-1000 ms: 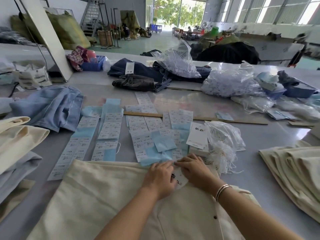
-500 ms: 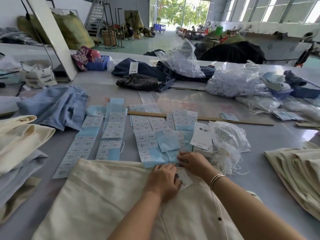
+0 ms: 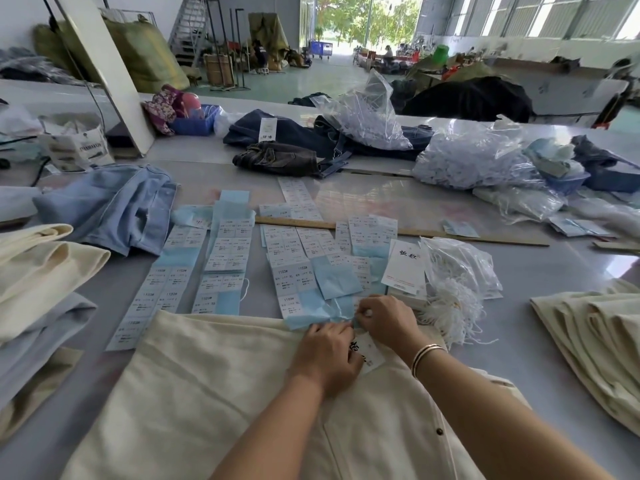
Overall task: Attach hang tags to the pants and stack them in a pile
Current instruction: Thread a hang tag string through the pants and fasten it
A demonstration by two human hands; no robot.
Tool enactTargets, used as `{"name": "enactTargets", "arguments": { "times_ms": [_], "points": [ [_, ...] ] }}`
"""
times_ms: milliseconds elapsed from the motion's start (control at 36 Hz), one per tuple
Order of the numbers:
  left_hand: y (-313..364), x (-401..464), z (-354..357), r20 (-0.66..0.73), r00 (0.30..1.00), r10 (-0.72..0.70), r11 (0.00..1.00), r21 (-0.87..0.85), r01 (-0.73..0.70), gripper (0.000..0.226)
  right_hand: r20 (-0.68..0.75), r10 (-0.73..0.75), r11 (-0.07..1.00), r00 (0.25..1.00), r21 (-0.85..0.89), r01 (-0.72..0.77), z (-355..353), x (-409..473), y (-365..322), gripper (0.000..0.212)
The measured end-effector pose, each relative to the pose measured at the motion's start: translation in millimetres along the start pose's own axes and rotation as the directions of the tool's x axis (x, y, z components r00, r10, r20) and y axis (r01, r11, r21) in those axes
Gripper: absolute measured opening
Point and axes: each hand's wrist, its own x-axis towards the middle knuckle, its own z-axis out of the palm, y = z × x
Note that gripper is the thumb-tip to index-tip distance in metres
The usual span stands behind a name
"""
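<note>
Pinching the hang tag (image 3: 369,351) with both hands (image 3: 325,355) (image 3: 384,318), you are keeping it flat on the cream pants (image 3: 207,382) waistband.

Cream pants (image 3: 214,386) on grey table (image 3: 519,341), both hands pinching white hang tag (image 3: 371,355), sticker sheets (image 3: 225,258) beyond

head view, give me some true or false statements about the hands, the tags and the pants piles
1. Both hands, left hand and right hand, work at the cream pants. True.
2. The hang tag lies on blue jeans. False: it lies on the cream pants.
3. Folded cream pants are stacked at the right. True.
4. The wooden ruler is in the right hand. False: it lies on the table beyond the sticker sheets.
</note>
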Motion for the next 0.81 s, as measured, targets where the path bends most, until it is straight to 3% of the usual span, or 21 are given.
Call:
{"name": "enactTargets", "arguments": {
  "times_ms": [194,306,472,556,667,806],
  "points": [
    [0,0,0,-0.002,1.000,-0.001,1.000,-0.006,0.001,0.047,0.067,0.061,0.997,0.996,0.044,-0.064,-2,5,-7,0.014],
    [1,0,0,0.003,1.000,0.003,1.000,0.008,-0.003,0.048,0.092,0.174,0.970,0.981,0.159,-0.187,-2,9,-11,0.018],
    [-1,0,0,-0.018,1.000,0.020,1.000,0.009,-0.020,0.049,0.091,0.431,0.795,0.898,0.432,-0.426,-1,12,-18,0.029],
    [-1,-1,0,-0.027,0.999,0.027,1.000,-0.007,-0.027,0.048,0.068,0.536,0.608,0.841,0.660,-0.441,-12,16,-10,0.020],
    [-1,-1,1,-0.042,0.999,0.022,0.999,-0.041,-0.024,0.044,0.042,0.657,0.292,0.753,0.907,-0.305,-34,11,5,0.018],
    [0,-3,-1,-0.045,0.999,0.021,0.997,-0.078,-0.025,0.041,0.233,0.702,-0.273,0.674,0.961,-0.047,-57,-21,6,0.007]
  ]
}}
